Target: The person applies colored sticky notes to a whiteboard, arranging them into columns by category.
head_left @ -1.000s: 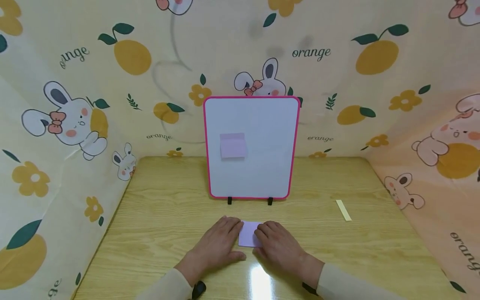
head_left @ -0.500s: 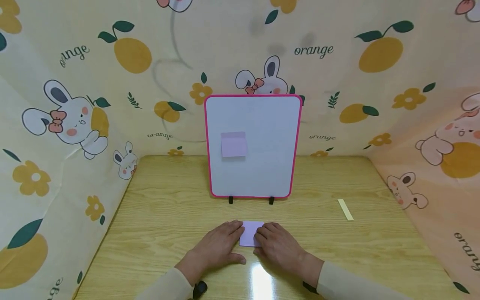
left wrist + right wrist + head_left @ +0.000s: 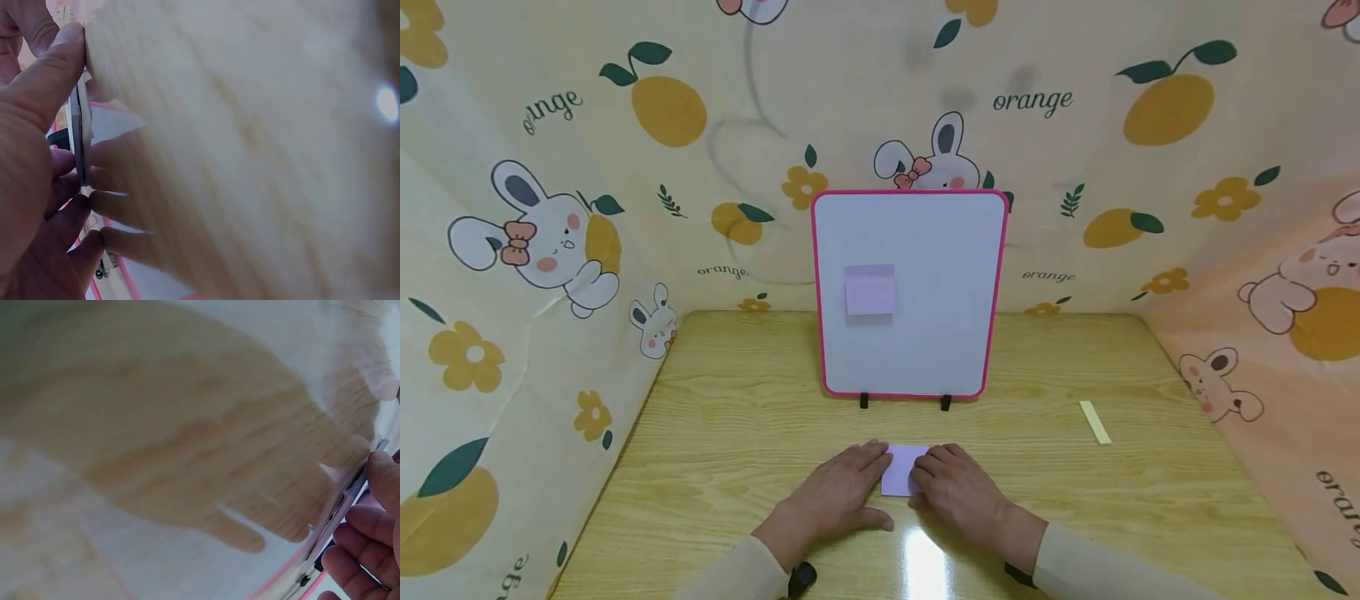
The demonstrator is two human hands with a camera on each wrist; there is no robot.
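A pad of purple sticky notes [image 3: 901, 471] lies on the wooden table between both hands. My left hand [image 3: 842, 492] rests with nearly straight fingers on its left edge, the thumb stretched out apart on the table. The right hand [image 3: 962, 496] holds the pad's right side, fingers bent over it and thumb at the near corner. Seen edge-on in the left wrist view, the pad [image 3: 79, 134] shows as a thin stack. In the right wrist view its edge [image 3: 340, 509] meets the right thumb. Behind the hands, a lilac sticky note [image 3: 870, 290] clings to a whiteboard [image 3: 940, 333].
The pink-framed whiteboard stands upright on small black feet [image 3: 945, 403] toward the back of the table [image 3: 737, 375]. To the right lies a pale yellow paper strip [image 3: 1095, 422]. Patterned cloth walls [image 3: 820, 67] enclose the table at the back and sides.
The left fingers have slid slightly nearer along the pad's left edge. The right hand and the pad stay nearly still, while the head view shifts a little.
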